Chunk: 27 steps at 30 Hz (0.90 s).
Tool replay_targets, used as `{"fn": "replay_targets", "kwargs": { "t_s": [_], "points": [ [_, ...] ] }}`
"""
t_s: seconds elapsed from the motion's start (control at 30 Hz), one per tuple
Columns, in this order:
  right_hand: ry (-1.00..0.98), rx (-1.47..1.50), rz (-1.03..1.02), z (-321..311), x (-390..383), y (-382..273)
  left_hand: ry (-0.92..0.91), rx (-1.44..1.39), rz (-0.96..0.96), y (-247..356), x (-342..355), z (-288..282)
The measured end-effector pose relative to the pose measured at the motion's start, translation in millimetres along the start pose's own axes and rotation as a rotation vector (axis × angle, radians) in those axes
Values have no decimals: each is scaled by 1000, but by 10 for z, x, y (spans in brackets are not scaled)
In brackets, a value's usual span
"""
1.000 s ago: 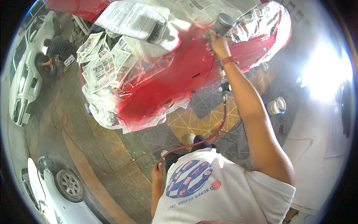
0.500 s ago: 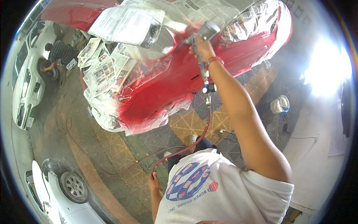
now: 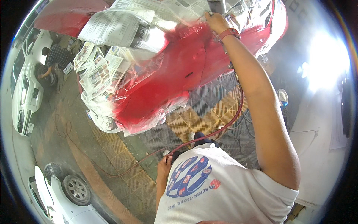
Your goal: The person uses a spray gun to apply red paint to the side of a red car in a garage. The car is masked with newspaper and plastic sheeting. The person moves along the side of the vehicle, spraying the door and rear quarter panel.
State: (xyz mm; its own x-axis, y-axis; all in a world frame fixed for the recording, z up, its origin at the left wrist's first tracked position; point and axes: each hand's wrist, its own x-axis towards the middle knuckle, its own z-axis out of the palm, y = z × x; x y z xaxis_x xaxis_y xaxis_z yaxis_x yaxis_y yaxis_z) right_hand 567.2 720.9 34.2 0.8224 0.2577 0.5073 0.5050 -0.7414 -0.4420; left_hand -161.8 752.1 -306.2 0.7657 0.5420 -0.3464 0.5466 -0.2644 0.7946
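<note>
My right hand (image 3: 217,23), a red strap on its wrist, is closed round a spray gun at the top of the view. The gun's grey cup (image 3: 216,6) shows above my fingers; my hand and forearm hide most of its body. Below it lies the red car body (image 3: 175,71), its paint glossy in places and hazy in others. A dark red air hose (image 3: 223,129) runs down from the gun, bends past my waist and reaches my left hand (image 3: 164,166). The fingers of that hand are curled round the hose beside my hip.
Newspaper sheets (image 3: 102,72) and clear plastic mask parts of the car. At far left a person (image 3: 59,56) crouches by a white vehicle (image 3: 28,86). A white car (image 3: 71,207) stands lower left. The hose trails over the tiled floor (image 3: 149,130); a bucket (image 3: 282,97) and bright lamp are right.
My right hand has swept the spray gun to the right and slightly farther away along the car. The hose has swung right with it, and my left hand has shifted slightly right and up.
</note>
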Motion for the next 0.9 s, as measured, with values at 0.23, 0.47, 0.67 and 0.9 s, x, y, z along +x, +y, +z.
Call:
{"fn": "replay_targets", "kwargs": {
  "t_s": [0.23, 0.47, 0.67, 0.9],
  "points": [
    [-404, 763, 351, -268, -821, -325, 84, 23, -96, -256, -301, -143],
    [-89, 1204, 599, -129, -1269, 477, 246, 5, -514, -984, -708, -292],
    [-82, 1291, 952, 491, -2075, 1029, 445, -24, -657, -1016, -1021, -179],
    [-20, 836, 1080, 1069, -3984, 1115, 832, 127, -1163, -702, -1660, -47]
  ]
}}
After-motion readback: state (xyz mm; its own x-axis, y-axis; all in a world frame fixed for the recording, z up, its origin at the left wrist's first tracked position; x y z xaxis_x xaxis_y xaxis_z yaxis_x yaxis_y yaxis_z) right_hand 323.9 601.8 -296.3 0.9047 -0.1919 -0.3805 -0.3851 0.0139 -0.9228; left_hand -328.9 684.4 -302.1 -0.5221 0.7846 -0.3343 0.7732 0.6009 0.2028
